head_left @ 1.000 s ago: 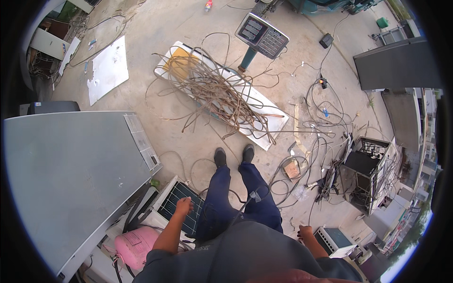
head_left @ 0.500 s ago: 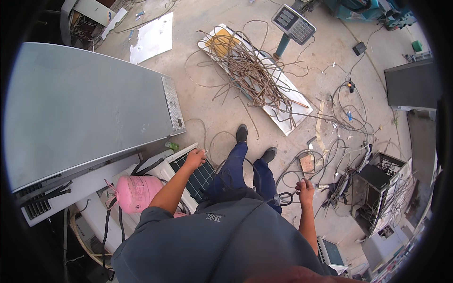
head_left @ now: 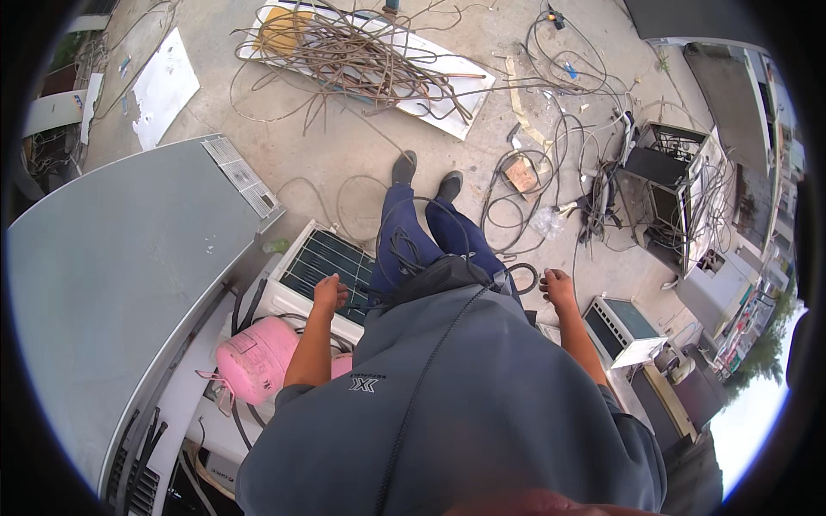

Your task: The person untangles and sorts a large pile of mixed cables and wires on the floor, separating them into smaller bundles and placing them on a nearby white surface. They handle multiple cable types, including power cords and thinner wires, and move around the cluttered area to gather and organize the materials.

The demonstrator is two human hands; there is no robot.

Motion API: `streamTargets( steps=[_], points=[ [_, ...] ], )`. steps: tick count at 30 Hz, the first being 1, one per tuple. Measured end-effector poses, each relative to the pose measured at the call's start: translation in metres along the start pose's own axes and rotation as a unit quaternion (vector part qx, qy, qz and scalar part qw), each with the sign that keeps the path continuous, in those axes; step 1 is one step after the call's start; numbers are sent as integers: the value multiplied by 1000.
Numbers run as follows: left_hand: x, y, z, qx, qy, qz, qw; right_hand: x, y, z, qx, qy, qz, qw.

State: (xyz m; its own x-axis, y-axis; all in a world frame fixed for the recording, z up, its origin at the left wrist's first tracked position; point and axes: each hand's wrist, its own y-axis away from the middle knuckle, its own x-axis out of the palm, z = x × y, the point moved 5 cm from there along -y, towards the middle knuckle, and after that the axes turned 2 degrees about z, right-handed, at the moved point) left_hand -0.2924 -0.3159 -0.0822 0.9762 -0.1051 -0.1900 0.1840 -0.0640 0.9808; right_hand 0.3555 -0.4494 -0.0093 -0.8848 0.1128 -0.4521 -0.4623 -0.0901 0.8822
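My left hand (head_left: 330,294) hangs beside my left leg, over the dark grille (head_left: 325,267) of a white boxed unit. Its fingers are loosely bent and a little apart, and I see nothing in them. Out to the right of my waist, my right hand (head_left: 557,288) has half-curled fingers and nothing visible in its grip. Nearest to that hand is a loop of black cable (head_left: 521,268) at my hip. More dark cord (head_left: 403,249) is bunched in front of my left thigh. A pink gas cylinder (head_left: 255,359) lies by my left forearm.
A large grey cabinet (head_left: 146,258) takes up the left side. Ahead, tangled copper tubing (head_left: 370,64) lies on a white panel (head_left: 452,120). Loose cables (head_left: 503,215) coil on the floor to the right, beside a dismantled metal frame (head_left: 667,185) and another boxed unit (head_left: 624,327).
My view has shifted and turned, so the copper tubing sits farther up and left. My left hand has lowered toward my body; the right has come closer to my hip.
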Motion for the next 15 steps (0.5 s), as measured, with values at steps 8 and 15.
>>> streamTargets(
  steps=[8, 15],
  points=[
    [-3, 6, -162, 157, -64, -31, 985, 30, 12, -22, -31, -148, -6, 988],
    [101, 80, -271, 290, -139, -36, 946, 41, 4, -145, 18, -246, 8, 969]
  ],
)
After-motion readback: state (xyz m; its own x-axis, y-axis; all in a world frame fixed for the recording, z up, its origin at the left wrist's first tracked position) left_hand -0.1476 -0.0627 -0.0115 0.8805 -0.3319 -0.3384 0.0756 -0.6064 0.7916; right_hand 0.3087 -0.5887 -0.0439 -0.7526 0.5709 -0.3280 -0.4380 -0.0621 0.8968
